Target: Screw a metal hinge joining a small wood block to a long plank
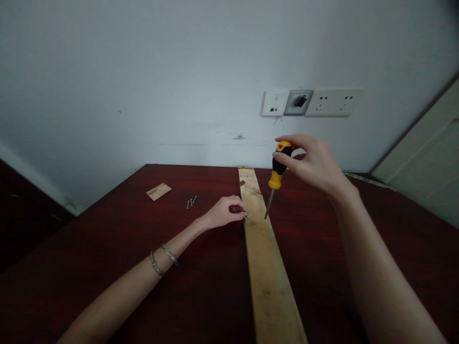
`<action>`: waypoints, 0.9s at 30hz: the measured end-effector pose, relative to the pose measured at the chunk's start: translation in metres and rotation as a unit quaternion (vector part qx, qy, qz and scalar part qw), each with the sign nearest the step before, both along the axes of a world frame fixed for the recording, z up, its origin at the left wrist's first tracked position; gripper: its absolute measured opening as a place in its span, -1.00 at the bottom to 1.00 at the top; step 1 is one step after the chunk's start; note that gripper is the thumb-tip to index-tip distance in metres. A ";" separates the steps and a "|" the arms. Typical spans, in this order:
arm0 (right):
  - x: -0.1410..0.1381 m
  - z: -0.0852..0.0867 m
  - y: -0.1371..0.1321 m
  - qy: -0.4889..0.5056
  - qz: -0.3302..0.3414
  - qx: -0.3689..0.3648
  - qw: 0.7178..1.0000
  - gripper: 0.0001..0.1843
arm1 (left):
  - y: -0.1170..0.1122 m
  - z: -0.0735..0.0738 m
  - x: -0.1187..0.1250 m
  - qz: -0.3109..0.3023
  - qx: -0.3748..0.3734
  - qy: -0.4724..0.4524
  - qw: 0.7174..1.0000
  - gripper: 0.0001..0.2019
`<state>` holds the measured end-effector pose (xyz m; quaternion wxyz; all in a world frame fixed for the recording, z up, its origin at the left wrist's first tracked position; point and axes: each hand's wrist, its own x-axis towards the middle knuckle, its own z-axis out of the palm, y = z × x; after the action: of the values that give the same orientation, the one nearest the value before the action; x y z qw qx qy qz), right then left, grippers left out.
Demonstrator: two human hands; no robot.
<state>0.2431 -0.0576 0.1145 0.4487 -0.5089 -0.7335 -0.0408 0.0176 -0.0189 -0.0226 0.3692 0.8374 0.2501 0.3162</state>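
My right hand (310, 160) grips the yellow and black handle of a screwdriver (278, 165) from above. Its shaft slants down, with the tip close to the right edge of a long wooden board (267, 258); whether it touches the wood I cannot tell. At the board's left edge, my left hand (227, 211) pinches a small screw (246, 218) between thumb and forefinger. On the left forearm are two silver bracelets (161, 258). To the left of that hand, 3 loose screws (191, 202) lie on the dark red table (201, 306).
A small thin piece of wood (158, 191) lies on the table at the left. The white wall (179, 86) rises behind the table's back edge, with a row of sockets (333, 102) and a black plug (300, 101). A pale panel (426, 157) stands at the right.
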 end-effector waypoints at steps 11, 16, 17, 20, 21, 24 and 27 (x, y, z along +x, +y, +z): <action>0.006 -0.069 0.064 0.145 0.075 -0.293 0.942 -0.54 | 0.010 0.016 -0.011 0.023 -0.023 -0.007 0.999 -0.88; -0.003 -0.095 0.075 0.106 0.122 -0.396 0.904 -0.69 | 0.014 0.019 -0.015 0.014 -0.004 -0.002 1.000 -0.88; -0.005 -0.099 0.076 0.098 0.122 -0.400 0.903 -0.69 | 0.014 0.019 -0.015 0.011 0.001 0.000 1.000 -0.88; -0.007 -0.107 0.079 0.075 0.119 -0.406 0.903 -0.67 | 0.015 0.021 -0.016 0.004 0.022 0.010 1.000 -0.90; -0.008 -0.110 0.080 0.070 0.116 -0.408 0.903 -0.67 | 0.015 0.022 -0.017 0.001 0.028 0.014 0.999 -0.90; -0.008 -0.119 0.084 0.059 0.098 -0.414 0.903 -0.67 | 0.014 0.028 -0.019 -0.011 0.052 0.028 0.998 -0.91; -0.008 -0.127 0.087 0.044 0.072 -0.410 0.908 -0.61 | 0.013 0.032 -0.020 -0.021 0.078 0.041 0.996 -0.92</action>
<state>0.2350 0.0297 -0.0124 0.2338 -0.5952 -0.6997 0.3186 -0.0028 -0.0056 0.0095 0.2988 0.8808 0.2223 0.2924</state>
